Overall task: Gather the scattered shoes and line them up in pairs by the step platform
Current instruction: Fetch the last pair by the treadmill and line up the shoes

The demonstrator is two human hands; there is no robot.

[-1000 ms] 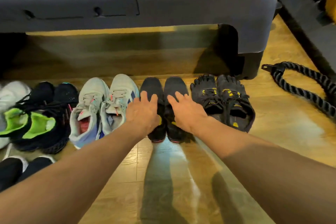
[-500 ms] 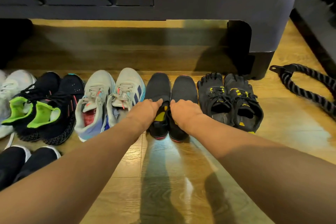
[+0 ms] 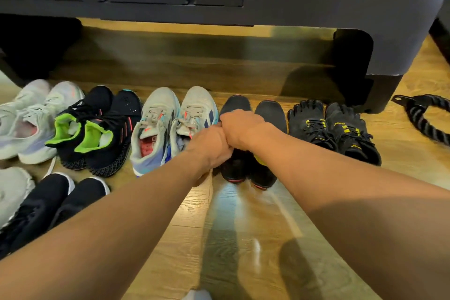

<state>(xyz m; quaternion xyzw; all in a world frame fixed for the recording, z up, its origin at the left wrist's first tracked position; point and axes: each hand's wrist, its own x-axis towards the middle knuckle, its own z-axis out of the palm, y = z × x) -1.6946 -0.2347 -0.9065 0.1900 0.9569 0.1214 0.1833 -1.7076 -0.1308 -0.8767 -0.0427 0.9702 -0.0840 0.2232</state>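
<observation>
A row of paired shoes stands toes-first along the dark step platform [image 3: 316, 0]. In the middle is a plain black pair; its right shoe [image 3: 270, 114] is free. My left hand [image 3: 209, 146] and my right hand [image 3: 241, 126] meet, touching, over the left black shoe [image 3: 237, 103], with fingers curled down onto its opening. The fingertips are hidden. Left of it stands a grey pair with blue stripes [image 3: 160, 114]. To the right is a black toe-shoe pair with yellow laces [image 3: 333, 129].
Further left in the row are a black pair with green lining [image 3: 97, 126] and a white pair [image 3: 29, 114]. Nearer me on the left lie a black pair with white soles [image 3: 60, 200] and a grey shoe [image 3: 12, 190]. A thick black rope [image 3: 421, 117] lies at right.
My right hand has shifted left from the right black shoe onto the left one, meeting my left hand. The view has moved right, showing more shoes at left.
</observation>
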